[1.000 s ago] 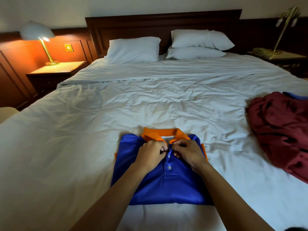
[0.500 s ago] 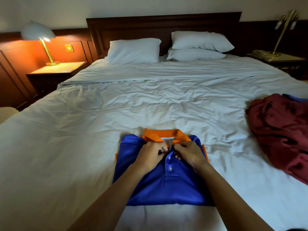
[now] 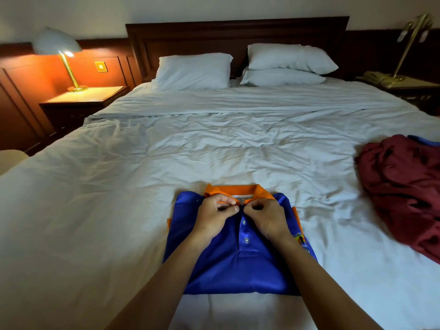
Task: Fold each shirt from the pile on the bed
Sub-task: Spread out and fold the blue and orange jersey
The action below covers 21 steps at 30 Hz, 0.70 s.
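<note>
A folded blue polo shirt (image 3: 228, 265) with an orange collar lies front side up on the white bed (image 3: 119, 210), close to the near edge. My left hand (image 3: 215, 216) pinches the left collar tip at the top of the button placket. My right hand (image 3: 267, 216) pinches the right collar tip, and the two hands almost touch. Two placket buttons show below my thumbs. A crumpled maroon shirt (image 3: 404, 194) lies in a heap at the right, with a bit of another blue garment (image 3: 423, 140) behind it.
Three white pillows (image 3: 192, 71) rest against the dark headboard. A lit lamp (image 3: 59, 47) stands on the left nightstand (image 3: 83, 98). On the right nightstand sit a brass lamp (image 3: 412, 34) and a telephone (image 3: 373, 77).
Both hands have slid a little up the placket to the collar tips. The shirt stays in place.
</note>
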Motion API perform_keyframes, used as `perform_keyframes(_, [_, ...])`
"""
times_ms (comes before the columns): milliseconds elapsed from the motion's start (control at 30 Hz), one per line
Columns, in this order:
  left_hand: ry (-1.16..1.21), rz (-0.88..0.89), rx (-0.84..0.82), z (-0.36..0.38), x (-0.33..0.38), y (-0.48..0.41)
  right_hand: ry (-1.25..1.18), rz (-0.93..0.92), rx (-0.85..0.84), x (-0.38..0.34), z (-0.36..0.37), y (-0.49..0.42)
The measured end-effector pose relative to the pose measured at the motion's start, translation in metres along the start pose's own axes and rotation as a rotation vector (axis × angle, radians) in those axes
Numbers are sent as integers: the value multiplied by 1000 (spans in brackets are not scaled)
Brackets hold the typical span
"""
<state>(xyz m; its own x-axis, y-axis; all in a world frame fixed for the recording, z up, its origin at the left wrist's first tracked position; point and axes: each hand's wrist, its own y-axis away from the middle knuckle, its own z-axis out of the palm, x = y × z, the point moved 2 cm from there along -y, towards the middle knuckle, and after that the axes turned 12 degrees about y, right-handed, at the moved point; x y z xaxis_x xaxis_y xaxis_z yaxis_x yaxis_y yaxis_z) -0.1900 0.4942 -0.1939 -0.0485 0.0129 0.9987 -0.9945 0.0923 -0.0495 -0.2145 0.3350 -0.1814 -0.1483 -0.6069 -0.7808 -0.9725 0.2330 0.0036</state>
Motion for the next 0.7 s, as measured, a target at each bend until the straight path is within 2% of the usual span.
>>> perform_keyframes(67, [70,-44,25,1,1,1,28,-9,29,-1,2,0])
perform_keyframes(367, [124,-109,27,-1,-4,1,31,-53,52,0,5,-3])
perform_keyframes(500, [147,-128,26,0,-3,0,-14,-123,53,-2,1,2])
perform_keyframes(700, [146,-118,7,0,-2,3,40,-214,96,-2,2,7])
